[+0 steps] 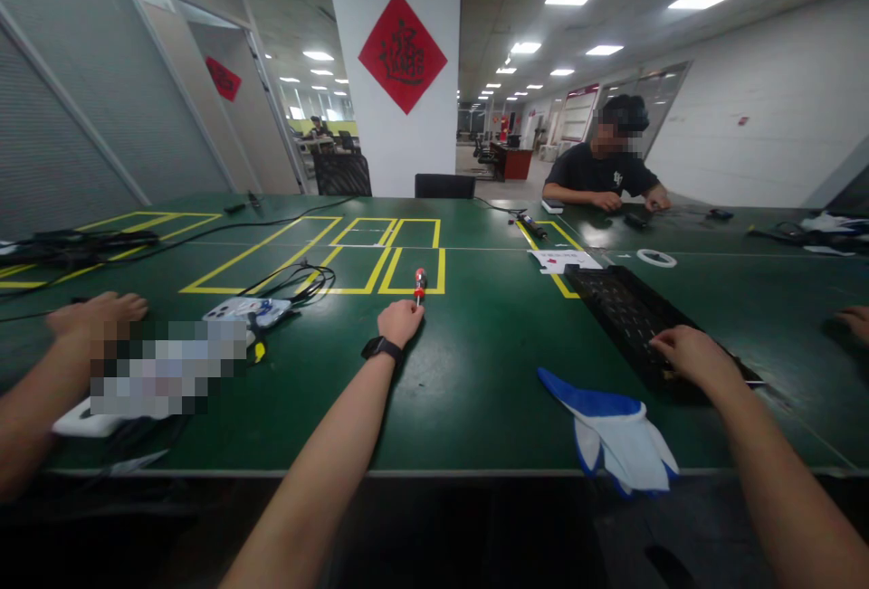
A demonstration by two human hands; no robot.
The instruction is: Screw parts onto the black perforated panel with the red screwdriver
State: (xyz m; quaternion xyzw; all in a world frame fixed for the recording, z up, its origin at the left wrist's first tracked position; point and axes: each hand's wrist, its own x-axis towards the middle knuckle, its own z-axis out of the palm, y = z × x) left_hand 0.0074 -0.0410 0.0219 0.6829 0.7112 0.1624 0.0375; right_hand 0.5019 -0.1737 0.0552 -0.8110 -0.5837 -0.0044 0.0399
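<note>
**Left hand on screwdriver, right hand at tray**

The green table spreads under and around both hands. Across it, beyond the right hand and a little to its left, sits a co-worker in a dark top, arms on the table. Yellow outlines mark the surface beyond the left hand, most of them off to its left. The black tray lies directly under the right hand and stretches away from it, forward and left. That hand's fingers are bent, thumb close to them, low over the tray; whether they grasp anything, I cannot tell. Between the hands, nearer the table's edge than either, rests a blue and white glove. To the left of the left hand, black cables loop beside a phone. A white paper lies beyond the right hand, at the tray's far end. The screwdriver is just ahead of the left hand, which pinches it by the shaft, red handle pointing away. Beyond the right hand lies a white ring. A black watch circles the left wrist.
</note>
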